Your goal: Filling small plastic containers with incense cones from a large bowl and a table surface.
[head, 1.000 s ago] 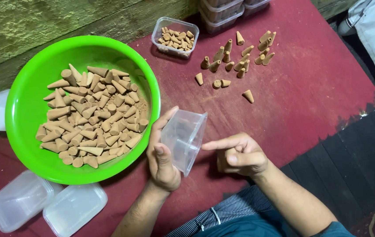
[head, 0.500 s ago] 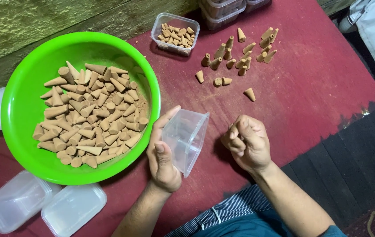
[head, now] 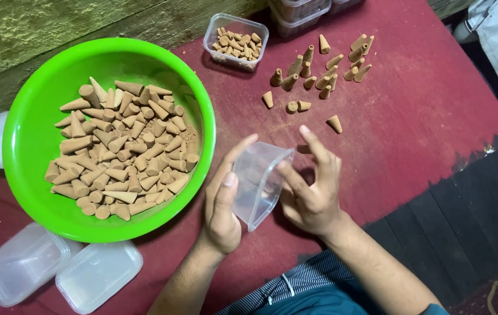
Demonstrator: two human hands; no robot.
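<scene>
Left hand: my left hand [head: 222,201] grips the clear plastic tub [head: 259,182], tilted, just right of the green bowl [head: 30,125].
Right hand: my right hand [head: 310,186] clasps its other side.
Bowl: brown incense cones [head: 117,149].

Small clear plastic tub [head: 259,181] in my grip, smooth and glossy. Round bright green plastic bowl [head: 27,134], shiny. Tan cone-shaped pieces [head: 117,151] inside it, matt, powdery-looking. Dark red cloth mat [head: 412,116], matt, felt-like. Frosted plastic lids [head: 62,271], dull sheen.
</scene>
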